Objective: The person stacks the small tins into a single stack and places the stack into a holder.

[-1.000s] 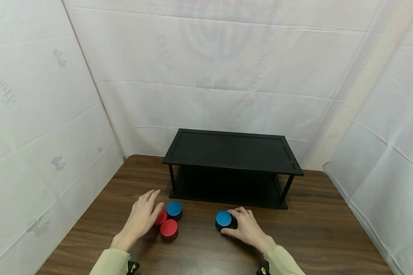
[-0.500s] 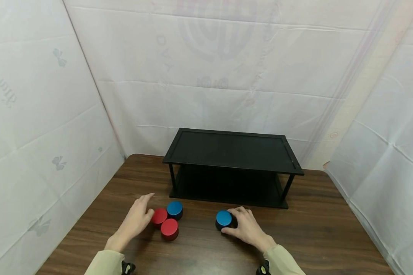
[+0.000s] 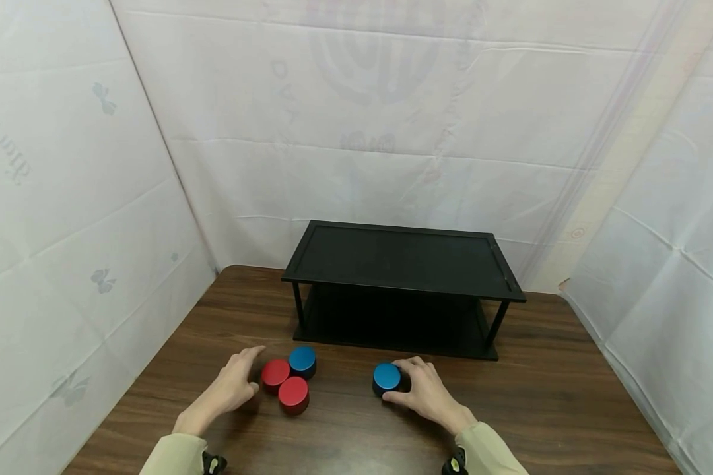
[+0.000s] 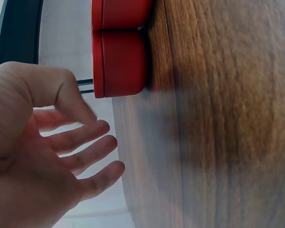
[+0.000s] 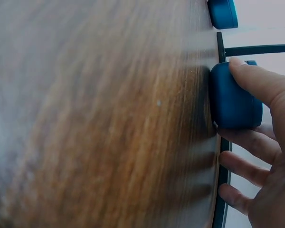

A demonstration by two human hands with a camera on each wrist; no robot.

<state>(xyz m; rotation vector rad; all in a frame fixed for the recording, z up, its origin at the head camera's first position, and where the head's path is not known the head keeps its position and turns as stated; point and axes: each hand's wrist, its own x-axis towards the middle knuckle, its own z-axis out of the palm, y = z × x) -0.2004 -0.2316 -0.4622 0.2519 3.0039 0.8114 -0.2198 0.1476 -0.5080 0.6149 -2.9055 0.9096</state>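
My left hand (image 3: 227, 388) is just left of a cluster of small round tins, with nothing in its grasp and its fingers loosely bent. Nearest to it is a red tin (image 3: 276, 374); a second red tin (image 3: 294, 394) and a blue tin (image 3: 303, 361) stand against that one. In the left wrist view a gap shows between the fingertips and the red tin's side (image 4: 123, 64). To the right, my right hand (image 3: 426, 390) pinches another blue tin (image 3: 387, 376) between thumb and index finger. That tin's side (image 5: 230, 102) is upright on the table in the right wrist view.
Behind the tins stands a black two-tier shelf (image 3: 401, 260), its lower board (image 3: 392, 348) near the tabletop. The table is brown wood (image 3: 546, 396). White sheets (image 3: 380, 165) hang at the back and on both sides.
My left hand has drawn back to the left and toward me, away from the red tin, which now shows fully. My right hand and its blue tin have stayed in place.
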